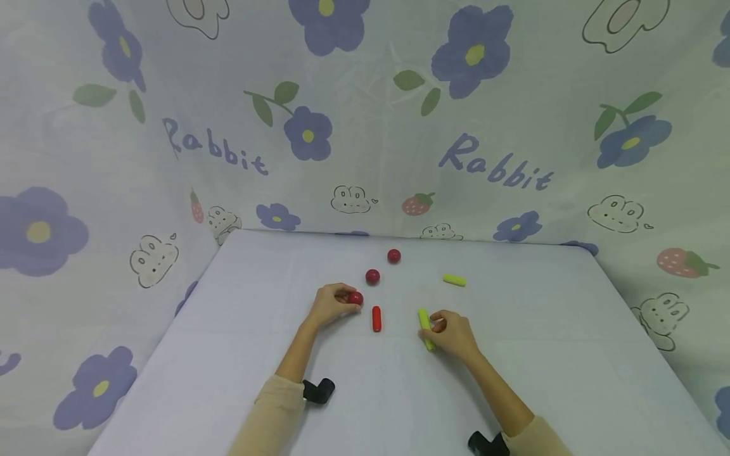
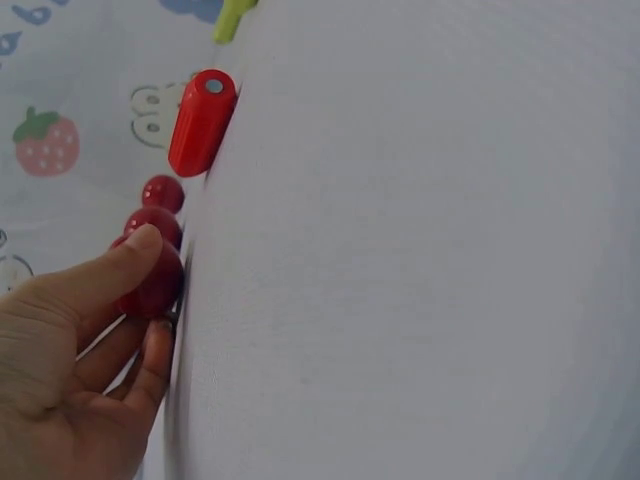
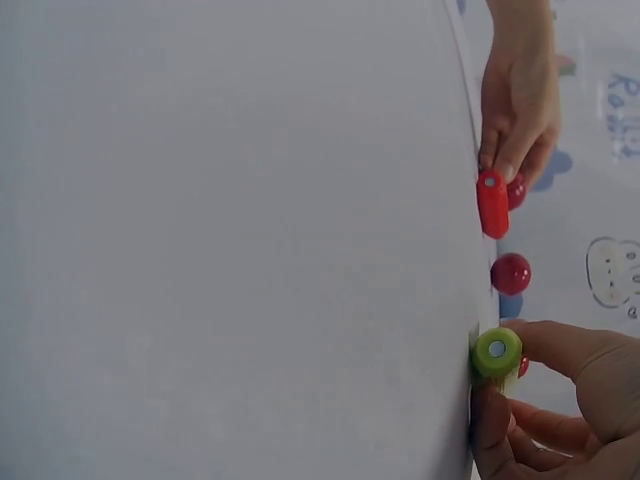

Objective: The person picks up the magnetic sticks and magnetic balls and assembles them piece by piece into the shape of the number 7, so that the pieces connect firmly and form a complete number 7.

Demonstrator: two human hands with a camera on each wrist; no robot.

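Two pinches mid-frame: left grip (image 1: 332, 304) on red ball (image 1: 356, 298), right grip (image 1: 454, 334) on yellow stick (image 1: 424, 319). Ball's probably slick; hold its sides.

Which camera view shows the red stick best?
The left wrist view: the red stick appears largest, unobstructed, with its pale-dotted end visible. The head view shows its full length, but small; the right wrist view shows it foreshortened, partly covering a red ball.

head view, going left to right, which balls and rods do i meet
Red ball pinched by the left hand, red rod, farthest red ball, yellow-green rod held by the right hand, farther yellow-green rod. Middle red ball left out: it overlaps the red rod sideways.
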